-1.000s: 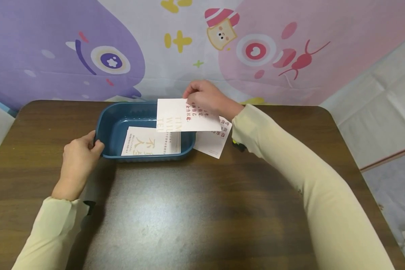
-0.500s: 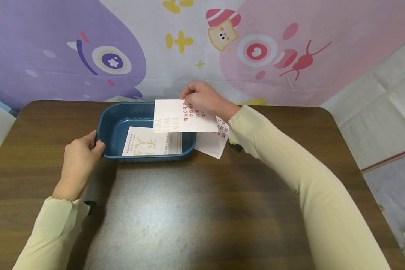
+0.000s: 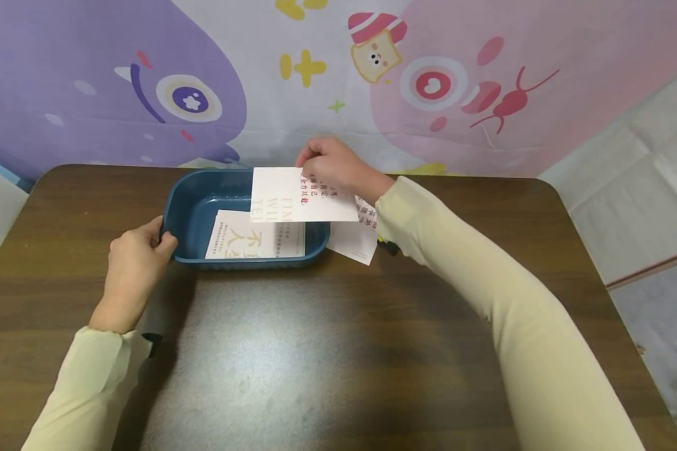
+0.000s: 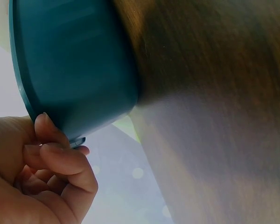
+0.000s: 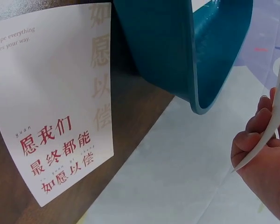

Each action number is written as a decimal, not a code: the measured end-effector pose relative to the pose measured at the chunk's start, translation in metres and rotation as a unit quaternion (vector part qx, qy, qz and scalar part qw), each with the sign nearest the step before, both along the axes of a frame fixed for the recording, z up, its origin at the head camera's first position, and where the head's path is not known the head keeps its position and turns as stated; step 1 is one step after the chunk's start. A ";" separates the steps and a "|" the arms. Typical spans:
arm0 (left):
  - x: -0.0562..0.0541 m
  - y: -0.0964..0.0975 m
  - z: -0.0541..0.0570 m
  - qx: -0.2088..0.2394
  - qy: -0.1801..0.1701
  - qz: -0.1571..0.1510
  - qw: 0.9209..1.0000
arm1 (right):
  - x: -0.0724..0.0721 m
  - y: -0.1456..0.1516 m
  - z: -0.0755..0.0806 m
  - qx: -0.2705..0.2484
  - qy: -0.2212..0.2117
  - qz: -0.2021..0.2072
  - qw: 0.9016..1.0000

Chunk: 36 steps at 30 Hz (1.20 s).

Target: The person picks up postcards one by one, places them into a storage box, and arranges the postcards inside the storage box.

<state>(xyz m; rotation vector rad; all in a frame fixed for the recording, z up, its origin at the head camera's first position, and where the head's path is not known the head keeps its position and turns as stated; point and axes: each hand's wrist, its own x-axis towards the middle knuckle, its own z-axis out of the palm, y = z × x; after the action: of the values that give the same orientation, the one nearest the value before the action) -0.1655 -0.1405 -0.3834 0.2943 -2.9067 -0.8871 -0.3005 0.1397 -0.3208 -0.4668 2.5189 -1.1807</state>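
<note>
My left hand [image 3: 137,269] grips the left end of a dark teal plastic basin [image 3: 188,219], thumb and fingers at its rim. In the left wrist view the curled fingers [image 4: 67,161] sit at the corner of the basin. Printed cards [image 3: 234,235] lie inside it. My right hand [image 3: 335,166] pinches a white card [image 3: 276,185] with red and pale gold lettering by its upper edge. That card hangs over the right part of the basin. Another printed card [image 3: 352,241] lies on the table just right of the basin, partly hidden; the right wrist view shows its red lettering [image 5: 58,144].
The brown wooden table [image 3: 338,351] backs onto a cartoon-print cloth [image 3: 316,81]. A small black and yellow object [image 3: 389,246] lies partly behind the right sleeve. White panels [image 3: 626,169] stand to the right of the table.
My right hand has shifted slightly left with the card, further over the basin. The left hand keeps its grip at the rim, and the view has drifted slightly.
</note>
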 end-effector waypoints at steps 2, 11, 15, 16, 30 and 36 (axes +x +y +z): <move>0.000 0.000 0.000 -0.001 0.002 0.000 1.000 | 0.000 -0.001 -0.001 -0.001 -0.002 0.000 1.000; 0.000 -0.001 -0.001 0.004 -0.006 0.003 1.000 | -0.001 -0.008 -0.005 0.003 -0.005 0.001 1.000; -0.001 -0.002 -0.001 0.003 -0.005 0.004 1.000 | -0.002 -0.011 -0.007 0.003 -0.010 0.002 1.000; -0.001 -0.002 -0.001 0.002 -0.004 0.004 1.000 | -0.002 -0.012 -0.007 0.005 -0.012 0.002 1.000; -0.001 -0.001 -0.001 0.005 -0.005 0.004 1.000 | -0.001 -0.023 -0.012 0.012 -0.027 0.001 1.000; -0.001 -0.001 -0.001 0.004 0.000 0.002 1.000 | -0.001 -0.025 -0.014 0.008 -0.026 0.007 1.000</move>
<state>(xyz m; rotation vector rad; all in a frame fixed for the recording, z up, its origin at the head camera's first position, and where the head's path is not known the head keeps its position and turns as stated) -0.1666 -0.1417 -0.3846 0.3007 -2.9016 -0.8990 -0.3013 0.1143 -0.3346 -0.4440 2.4751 -1.1509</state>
